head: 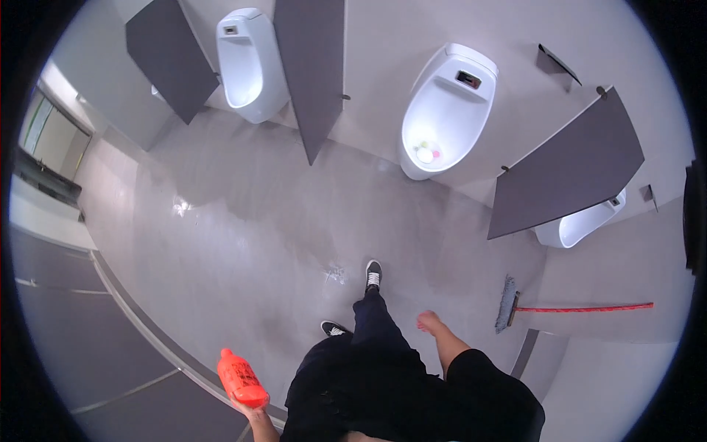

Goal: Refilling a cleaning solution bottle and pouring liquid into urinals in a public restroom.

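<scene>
My left hand (249, 408) grips a bright red-orange plastic bottle (240, 377) around its base, out to my left. The bottle tilts with its capped end away from me, and dark print covers its side. My right hand (428, 322) hangs beside my right leg with its fingers partly curled; nothing shows in it, though the fingers are too small to make out. Ahead of me a white wall urinal (446, 119) holds a white ball and small green and pink pieces (425, 153) in its bowl.
Grey partitions (315, 61) (569, 166) jut from the wall between urinals, with more urinals (246, 66) (588, 221) beyond them. A mop with a red handle (585, 308) stands at the right wall. Grey stall panels (121, 342) line the left. The floor (265, 221) has shiny, wet-looking spots.
</scene>
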Demonstrator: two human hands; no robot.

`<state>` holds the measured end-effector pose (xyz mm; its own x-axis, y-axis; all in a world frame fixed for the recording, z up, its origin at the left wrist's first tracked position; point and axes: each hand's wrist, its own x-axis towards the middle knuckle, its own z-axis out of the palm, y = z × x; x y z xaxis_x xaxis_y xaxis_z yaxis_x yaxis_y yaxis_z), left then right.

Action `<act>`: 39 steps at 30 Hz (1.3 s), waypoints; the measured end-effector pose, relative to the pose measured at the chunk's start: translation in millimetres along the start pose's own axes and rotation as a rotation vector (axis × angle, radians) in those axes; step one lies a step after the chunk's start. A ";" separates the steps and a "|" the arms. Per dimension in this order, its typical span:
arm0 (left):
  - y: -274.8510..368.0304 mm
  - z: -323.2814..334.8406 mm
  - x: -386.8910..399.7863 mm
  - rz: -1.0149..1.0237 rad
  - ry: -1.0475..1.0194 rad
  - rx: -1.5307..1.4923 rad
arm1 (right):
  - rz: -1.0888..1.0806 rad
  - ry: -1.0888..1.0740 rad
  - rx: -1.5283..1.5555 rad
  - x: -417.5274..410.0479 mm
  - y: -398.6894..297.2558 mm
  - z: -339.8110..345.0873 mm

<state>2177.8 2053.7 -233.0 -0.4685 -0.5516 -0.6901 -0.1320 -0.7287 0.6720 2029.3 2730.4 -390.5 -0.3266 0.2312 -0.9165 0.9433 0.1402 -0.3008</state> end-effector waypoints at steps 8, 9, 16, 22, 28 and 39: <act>-8.1 -3.3 -13.5 0.068 0.154 -0.090 | -0.472 -0.194 -0.449 -57.4 -131.9 104.2; -6.1 -0.2 -23.8 0.077 0.175 -0.098 | -0.572 -0.180 -0.585 -56.6 -142.3 107.5; 0.0 13.2 -37.1 0.120 0.372 -0.143 | -0.406 -0.129 -0.940 1.0 -174.7 115.9; 45.2 26.6 45.9 0.181 0.232 -0.262 | -0.187 -0.220 -1.082 59.9 -259.0 158.7; 120.7 25.1 145.8 0.130 0.079 -0.743 | -0.995 -0.075 -1.597 124.4 -431.6 315.2; 184.1 42.8 207.2 -0.035 0.477 -0.776 | -1.117 -0.606 -1.085 -107.3 -677.4 678.5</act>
<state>2019.0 1822.7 -240.8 -0.0417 -0.5077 -0.8605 0.5660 -0.7218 0.3984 1465.3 1957.4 -267.4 -0.4525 -0.7802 -0.4320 -0.2820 0.5847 -0.7607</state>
